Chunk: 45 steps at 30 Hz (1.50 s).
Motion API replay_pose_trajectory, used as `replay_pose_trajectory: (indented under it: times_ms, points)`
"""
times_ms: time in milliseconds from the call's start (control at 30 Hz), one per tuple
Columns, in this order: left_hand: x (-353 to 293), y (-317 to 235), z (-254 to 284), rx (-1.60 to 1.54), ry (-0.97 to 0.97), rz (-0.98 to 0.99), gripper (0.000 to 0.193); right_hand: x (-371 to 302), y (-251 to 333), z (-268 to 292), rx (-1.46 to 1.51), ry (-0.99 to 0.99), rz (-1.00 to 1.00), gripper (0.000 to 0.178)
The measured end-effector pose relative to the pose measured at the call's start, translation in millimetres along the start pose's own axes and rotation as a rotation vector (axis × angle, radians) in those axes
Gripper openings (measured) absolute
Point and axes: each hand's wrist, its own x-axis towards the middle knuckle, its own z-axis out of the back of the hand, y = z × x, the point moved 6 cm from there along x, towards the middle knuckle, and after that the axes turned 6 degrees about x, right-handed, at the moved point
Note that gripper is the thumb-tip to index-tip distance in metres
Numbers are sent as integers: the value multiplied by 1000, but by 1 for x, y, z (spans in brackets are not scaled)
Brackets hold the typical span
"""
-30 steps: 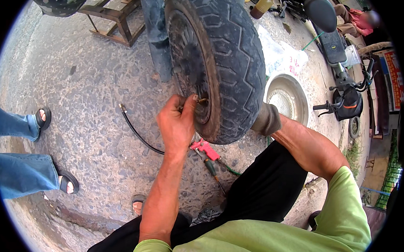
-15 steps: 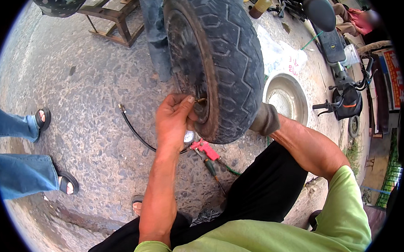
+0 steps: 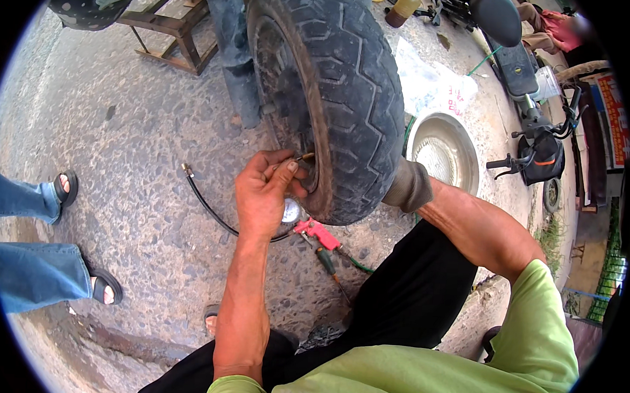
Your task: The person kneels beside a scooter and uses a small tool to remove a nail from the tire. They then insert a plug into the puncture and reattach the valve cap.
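A black treaded tyre [image 3: 355, 93] on a dusty wheel stands upright in front of me. My left hand [image 3: 262, 191] is bare and reaches to the rim's left side. Its thumb and fingers pinch at the brass-coloured tyre valve [image 3: 305, 157], which pokes out near the rim's lower edge. In a grey-brown glove, my right hand [image 3: 408, 186] lies against the tyre's right side; its fingers are hidden behind the tread. Below the wheel, a pink-red inflator gun [image 3: 318, 233] with a round gauge [image 3: 290, 211] and a black hose [image 3: 206, 204] rests on the ground.
A screwdriver [image 3: 333, 271] lies beside the inflator. Right of the tyre are a metal basin [image 3: 472, 148] and a plastic bag [image 3: 422, 78]. A wooden stand [image 3: 185, 33] is at the far left. Another person's jeans legs [image 3: 37, 276] stand at left; a parked scooter [image 3: 526, 100] is at right.
The tyre has shifted slightly left, and both my hands have moved a little left with it. More of the gauge shows beside my left wrist.
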Motion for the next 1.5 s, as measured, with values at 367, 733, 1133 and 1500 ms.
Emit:
replay_pose_trajectory:
  times_ms: [367, 733, 1133, 1500]
  points:
    - [-1, -5, -6, 76, -144, 18, 19, -8, 6, -8, -334, 115, 15, 41]
    - [-4, -5, 1, 191, -274, 16, 18, -14, 16, -23, -283, 92, 110, 37]
    - [-6, 1, 4, 37, 45, 45, 21, -13, 5, 41, -307, 100, -54, 41]
    - [-2, -46, 5, 941, 317, -280, 21, 4, -23, -11, -309, 196, -61, 43]
